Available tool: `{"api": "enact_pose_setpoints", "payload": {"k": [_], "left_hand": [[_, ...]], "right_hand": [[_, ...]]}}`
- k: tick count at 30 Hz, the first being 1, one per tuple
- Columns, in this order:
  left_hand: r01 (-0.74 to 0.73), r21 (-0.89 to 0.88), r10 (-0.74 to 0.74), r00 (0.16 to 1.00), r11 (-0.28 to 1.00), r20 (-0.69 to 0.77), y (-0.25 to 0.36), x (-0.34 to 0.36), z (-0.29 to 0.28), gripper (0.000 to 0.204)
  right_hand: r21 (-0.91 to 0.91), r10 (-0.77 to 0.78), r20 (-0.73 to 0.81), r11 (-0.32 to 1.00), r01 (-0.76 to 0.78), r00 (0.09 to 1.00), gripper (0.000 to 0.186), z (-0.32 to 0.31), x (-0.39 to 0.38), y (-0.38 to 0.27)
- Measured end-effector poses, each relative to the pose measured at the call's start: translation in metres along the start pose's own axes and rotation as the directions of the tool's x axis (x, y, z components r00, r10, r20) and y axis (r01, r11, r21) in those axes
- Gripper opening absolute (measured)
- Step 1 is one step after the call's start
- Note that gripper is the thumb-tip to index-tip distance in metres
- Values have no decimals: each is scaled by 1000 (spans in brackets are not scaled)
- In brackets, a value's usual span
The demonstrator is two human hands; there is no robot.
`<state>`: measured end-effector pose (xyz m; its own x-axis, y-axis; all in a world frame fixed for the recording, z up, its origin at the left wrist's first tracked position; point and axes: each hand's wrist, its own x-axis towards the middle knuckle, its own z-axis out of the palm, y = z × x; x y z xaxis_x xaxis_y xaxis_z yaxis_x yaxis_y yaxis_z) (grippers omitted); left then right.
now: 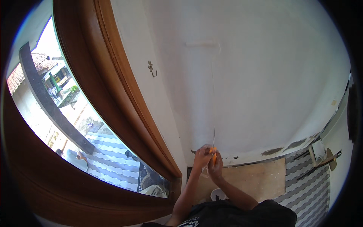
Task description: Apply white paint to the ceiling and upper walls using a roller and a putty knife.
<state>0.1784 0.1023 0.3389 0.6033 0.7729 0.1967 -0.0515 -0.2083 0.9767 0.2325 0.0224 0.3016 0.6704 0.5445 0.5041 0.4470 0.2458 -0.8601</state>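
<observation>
Both my hands are raised together in front of the lower white wall (257, 83). My right hand (216, 166) grips the orange handle (214, 157) of a tool with a long, thin metal shaft or blade (214, 134) pointing upward. My left hand (204, 157) is closed beside it at the top of the handle, with something clear, perhaps plastic, about the fingers; what exactly it holds is hard to make out. A pale white container (218, 191) is partly visible beneath my forearms.
A brown wooden frame (136, 113) borders a glazed opening on the left, showing a tiled porch and what seems part of a person (75, 160). A metal hook (152, 70) is on the wall. Below lie a board (261, 174) and patterned floor (302, 204), with objects (317, 155) at right.
</observation>
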Motion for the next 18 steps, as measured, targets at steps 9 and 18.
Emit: {"api": "enact_pose_setpoints", "payload": {"k": [9,18], "left_hand": [[-190,-209,178,981,959,-73,138,94,-4,10],[-150,-213,144,989,965,-45,105,91,-6,13]], "right_hand": [[357,-43,63,934,17,997,25,6,138,-97],[278,-38,107,961,6,994,28,6,124,-66]]}}
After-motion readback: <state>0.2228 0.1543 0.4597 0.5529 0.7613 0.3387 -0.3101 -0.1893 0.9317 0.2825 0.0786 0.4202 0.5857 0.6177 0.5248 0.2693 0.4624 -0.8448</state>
